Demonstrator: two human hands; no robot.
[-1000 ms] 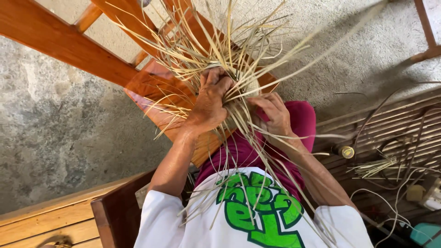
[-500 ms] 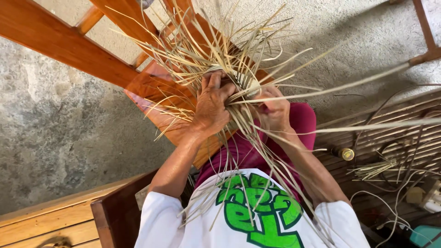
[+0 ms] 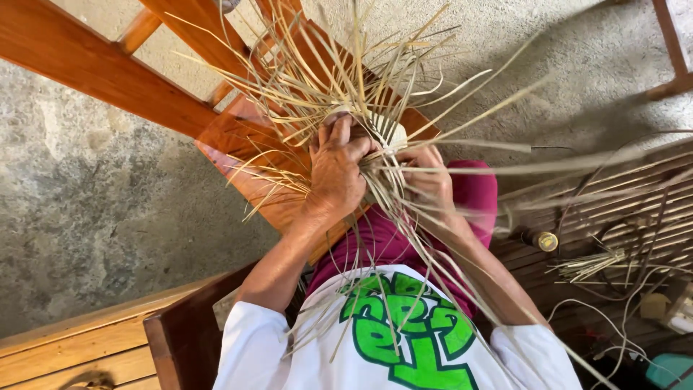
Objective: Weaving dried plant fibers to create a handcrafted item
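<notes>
Head view: two bare hands worked a bundle of pale straw strips over a wooden chair.

The left hand [image 3: 336, 173] lay on top of the woven straw piece [image 3: 368, 130], its grip clenched on the tight middle where the strips crossed, seemingly to keep the weave from springing apart. The right hand [image 3: 429, 180] sat just beside it, its grip closed around a few strips that ran under the fingers, as if holding them taut. Loose strip ends [image 3: 462, 94] fanned out all around and hung down over the white shirt [image 3: 390, 339] and the magenta-clad lap. The piece rested above the edge of the orange-brown chair [image 3: 231, 137], near the knee. To the right, on a slatted bamboo floor [image 3: 613, 209], lay a small straw bundle [image 3: 588, 266] and thin cords.
</notes>
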